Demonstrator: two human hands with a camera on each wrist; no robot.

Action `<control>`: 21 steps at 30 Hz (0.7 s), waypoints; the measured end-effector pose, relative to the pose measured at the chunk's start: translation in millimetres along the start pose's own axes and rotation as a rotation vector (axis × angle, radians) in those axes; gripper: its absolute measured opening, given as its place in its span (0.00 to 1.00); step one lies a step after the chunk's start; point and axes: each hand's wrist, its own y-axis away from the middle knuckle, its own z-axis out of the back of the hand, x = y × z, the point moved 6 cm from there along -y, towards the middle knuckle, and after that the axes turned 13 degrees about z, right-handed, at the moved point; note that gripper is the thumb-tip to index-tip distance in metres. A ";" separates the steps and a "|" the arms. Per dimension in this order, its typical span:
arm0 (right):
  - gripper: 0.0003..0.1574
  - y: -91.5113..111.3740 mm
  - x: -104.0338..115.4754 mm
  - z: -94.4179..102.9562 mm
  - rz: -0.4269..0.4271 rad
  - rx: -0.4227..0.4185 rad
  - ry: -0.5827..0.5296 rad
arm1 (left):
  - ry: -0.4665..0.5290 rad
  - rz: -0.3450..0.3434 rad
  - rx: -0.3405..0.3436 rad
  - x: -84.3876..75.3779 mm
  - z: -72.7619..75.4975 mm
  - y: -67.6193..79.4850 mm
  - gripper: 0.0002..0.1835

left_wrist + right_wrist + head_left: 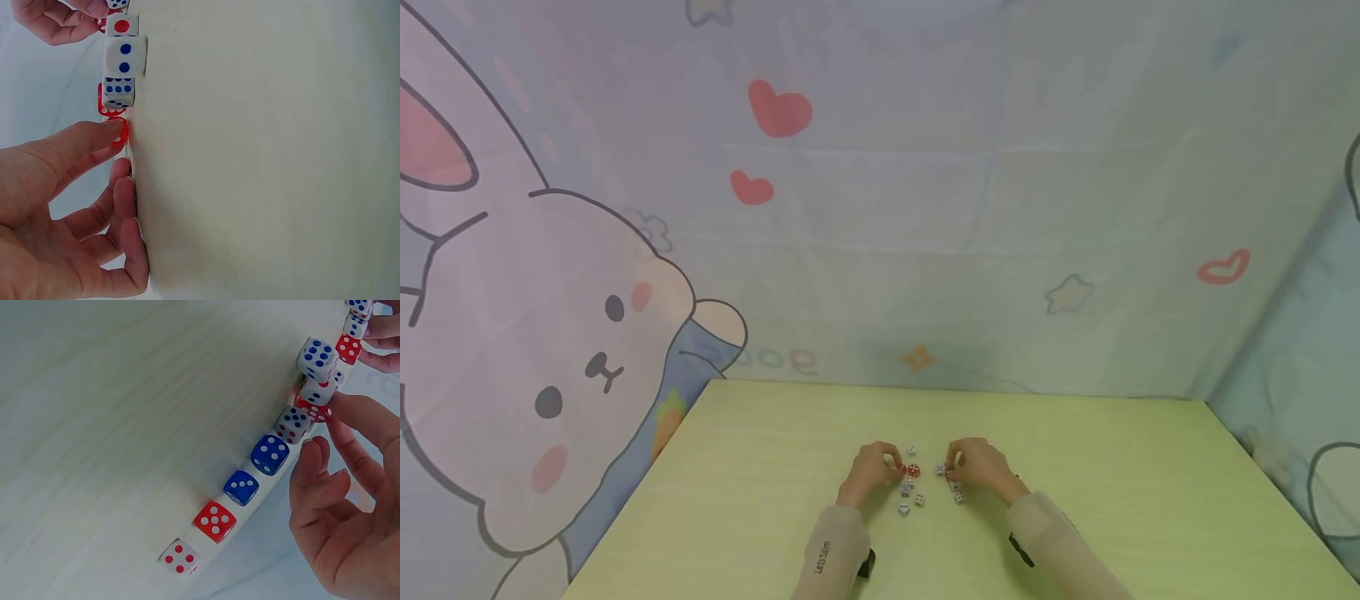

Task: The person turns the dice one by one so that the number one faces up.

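Note:
My left hand (868, 473) pinches a red die (122, 132) between thumb and forefinger, its other fingers resting along the tabletop. Right beside that die is another red die (913, 471). Several white dice with blue and red dots, such as a white die (125, 56), lie nearer the body. Across a small gap, my right hand (987, 465) pinches a red die (317, 412) with thumb and forefinger. White dice crowd round it, one white die (317, 359) partly in front and another white die (292, 425) at its side.
Beyond my right hand runs a line of dice: a blue die (270, 455), a second blue die (241, 487), a red die (215, 521) and a white die (179, 557). A lone white die (912, 450) lies farther back. The pale table (737, 500) meets a printed curtain (887, 275) behind.

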 end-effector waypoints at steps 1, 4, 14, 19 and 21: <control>0.06 0.1 -0.5 -0.2 0.001 0.001 -0.003 | -0.003 -0.002 -0.002 0.2 -0.2 -0.2 0.04; 0.06 0.3 -1.0 -0.4 0.007 0.007 0.002 | -0.007 -0.006 -0.007 0.3 -0.4 -0.7 0.04; 0.04 3.5 -3.7 2.9 -0.014 -0.002 -0.020 | -0.004 -0.006 -0.006 0.2 0.0 -1.6 0.04; 0.03 4.7 -6.2 3.0 -0.033 -0.002 -0.028 | -0.016 -0.004 -0.010 -0.5 -0.6 -0.4 0.04; 0.03 4.9 -6.7 2.6 -0.035 0.003 -0.022 | -0.021 -0.006 -0.012 -0.5 -0.9 0.0 0.04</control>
